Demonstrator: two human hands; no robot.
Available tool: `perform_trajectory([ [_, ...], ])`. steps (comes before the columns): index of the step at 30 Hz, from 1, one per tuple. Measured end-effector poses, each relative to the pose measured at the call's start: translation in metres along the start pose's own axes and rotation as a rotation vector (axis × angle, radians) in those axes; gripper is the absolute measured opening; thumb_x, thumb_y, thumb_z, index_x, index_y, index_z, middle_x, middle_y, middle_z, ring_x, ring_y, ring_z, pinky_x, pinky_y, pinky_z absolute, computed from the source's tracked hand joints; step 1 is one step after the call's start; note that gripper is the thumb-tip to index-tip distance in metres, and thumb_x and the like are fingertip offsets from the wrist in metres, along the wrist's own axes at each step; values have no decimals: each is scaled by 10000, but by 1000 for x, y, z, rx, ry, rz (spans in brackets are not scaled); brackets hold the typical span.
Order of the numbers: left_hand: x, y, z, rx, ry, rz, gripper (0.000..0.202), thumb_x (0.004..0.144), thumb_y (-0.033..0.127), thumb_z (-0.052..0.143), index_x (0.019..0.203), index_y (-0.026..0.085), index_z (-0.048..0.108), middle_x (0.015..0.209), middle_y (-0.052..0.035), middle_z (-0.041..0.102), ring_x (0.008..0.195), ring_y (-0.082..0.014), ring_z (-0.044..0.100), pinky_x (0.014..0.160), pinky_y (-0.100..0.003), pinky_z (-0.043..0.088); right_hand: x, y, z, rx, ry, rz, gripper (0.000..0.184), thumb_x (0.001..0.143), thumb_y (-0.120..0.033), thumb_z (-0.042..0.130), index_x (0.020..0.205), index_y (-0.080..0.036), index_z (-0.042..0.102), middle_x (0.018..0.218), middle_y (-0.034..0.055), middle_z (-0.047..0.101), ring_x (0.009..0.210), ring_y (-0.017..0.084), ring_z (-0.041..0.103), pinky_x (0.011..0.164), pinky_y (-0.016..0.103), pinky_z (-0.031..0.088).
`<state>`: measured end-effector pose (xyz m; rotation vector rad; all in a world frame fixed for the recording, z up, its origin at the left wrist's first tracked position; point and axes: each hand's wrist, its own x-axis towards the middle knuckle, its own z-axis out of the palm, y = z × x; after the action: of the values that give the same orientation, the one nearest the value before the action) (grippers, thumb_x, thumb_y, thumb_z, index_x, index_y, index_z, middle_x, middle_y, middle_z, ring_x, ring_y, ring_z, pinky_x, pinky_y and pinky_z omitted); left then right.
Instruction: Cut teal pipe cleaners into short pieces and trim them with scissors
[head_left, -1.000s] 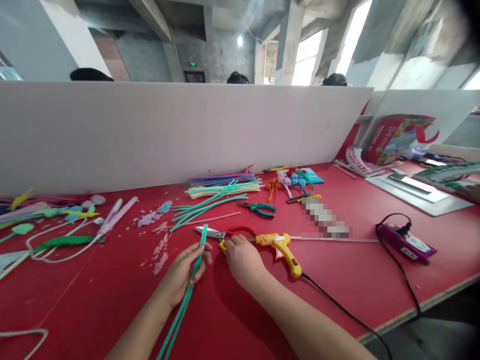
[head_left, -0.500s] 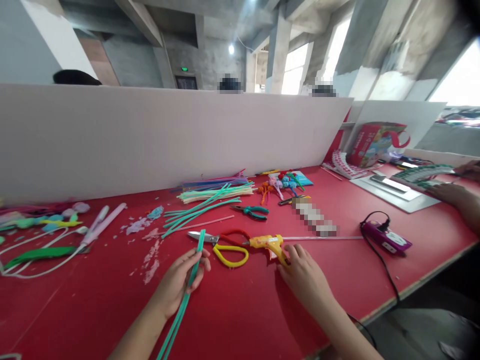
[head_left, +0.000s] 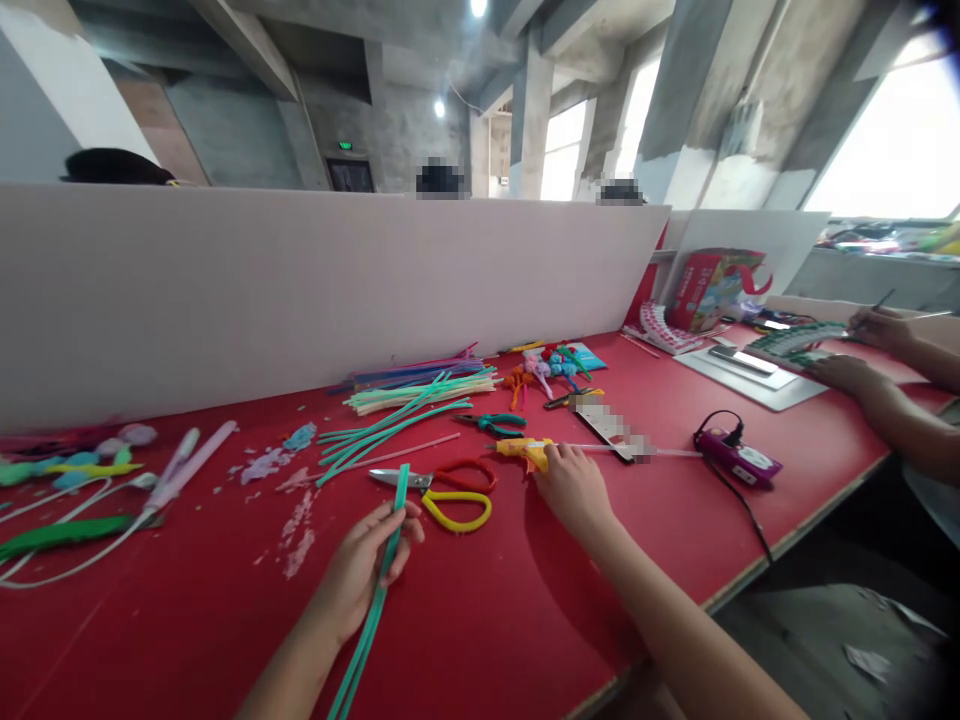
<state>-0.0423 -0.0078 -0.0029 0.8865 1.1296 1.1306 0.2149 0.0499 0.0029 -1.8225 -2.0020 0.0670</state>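
Several green pipe cleaners (head_left: 390, 549) are pinched in my left hand (head_left: 373, 560), their upper ends level and their lower ends trailing out of view at the bottom. My right hand (head_left: 574, 487) is closed round the handle of a yellow hot glue gun (head_left: 523, 454), whose nozzle points left. A clear glue stick (head_left: 667, 453) reaches out from the gun's back. Between my hands lie scissors (head_left: 455, 494) with one red and one yellow handle, their blades just behind the pipe cleaners' tips. Teal-handled pliers (head_left: 495, 424) rest beyond the gun.
Loose pipe cleaners (head_left: 420, 390) lie by the white partition (head_left: 322, 290). A pink curling iron (head_left: 191, 465) with a white cord is at left. On the right are a purple power strip (head_left: 739, 461), a phone (head_left: 742, 360) and another person's hands (head_left: 851, 375).
My right hand has carried the glue gun away from the scissors, towards the pliers. My left hand keeps its hold on the pipe cleaners. The view has turned slightly right.
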Motion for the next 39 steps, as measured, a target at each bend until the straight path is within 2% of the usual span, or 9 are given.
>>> perform_trajectory([
  [3,-3,2,5,-10,0,17,159,721,278,533,823,155,537,661,-2,562,353,-4,294,351,-159,198,-3,-28,-8,210,26,-69,277,792,-354,419,1031,-215,437,1148,70,443,1039,164,430,830,275,349],
  [4,-3,2,6,-6,14,22,154,717,268,542,824,156,539,634,7,551,350,-1,270,354,-158,185,-4,-42,-9,567,-19,-97,282,795,-370,417,1033,-221,435,1142,55,447,1025,146,445,832,261,365],
  [6,-4,3,9,8,59,41,170,709,262,559,844,161,543,588,23,529,345,2,223,354,-161,143,-4,-71,-8,1261,-262,-56,307,811,-418,359,1051,-236,418,1081,37,487,985,142,488,793,282,418],
  [8,-5,3,10,30,103,93,201,707,266,567,884,173,545,568,37,506,353,-2,198,360,-169,121,-4,-97,-3,1753,-502,75,307,800,-451,352,979,-222,455,1088,35,477,1001,161,489,765,314,448],
  [12,-7,2,11,128,193,209,203,691,267,586,872,176,571,449,78,344,383,-33,223,384,-174,163,-2,-119,13,2170,-799,272,315,780,-458,400,895,-180,492,1054,54,504,1017,179,486,813,348,434],
  [15,-12,3,17,204,219,201,235,667,276,601,876,172,583,420,88,279,387,-47,228,386,-176,184,-4,-114,22,2289,-843,376,360,784,-472,382,886,-146,497,1035,88,524,1000,191,501,850,357,409],
  [22,-19,9,28,283,289,218,313,681,311,565,960,169,551,527,62,398,402,-39,249,372,-162,216,-9,-107,21,2407,-938,446,379,786,-443,399,941,-110,493,1067,128,521,958,213,530,906,354,356],
  [32,-23,6,20,411,283,246,157,727,332,517,753,178,534,525,58,373,448,-57,298,401,-156,256,-21,-116,20,2357,-973,463,349,797,-393,408,956,-104,523,1045,111,543,944,177,532,832,259,392],
  [39,-16,5,15,252,341,229,279,745,379,487,582,152,482,496,48,375,445,-54,339,406,-165,255,-26,-122,17,2372,-966,420,327,795,-400,400,918,-139,553,1016,82,571,984,174,505,907,351,349],
])
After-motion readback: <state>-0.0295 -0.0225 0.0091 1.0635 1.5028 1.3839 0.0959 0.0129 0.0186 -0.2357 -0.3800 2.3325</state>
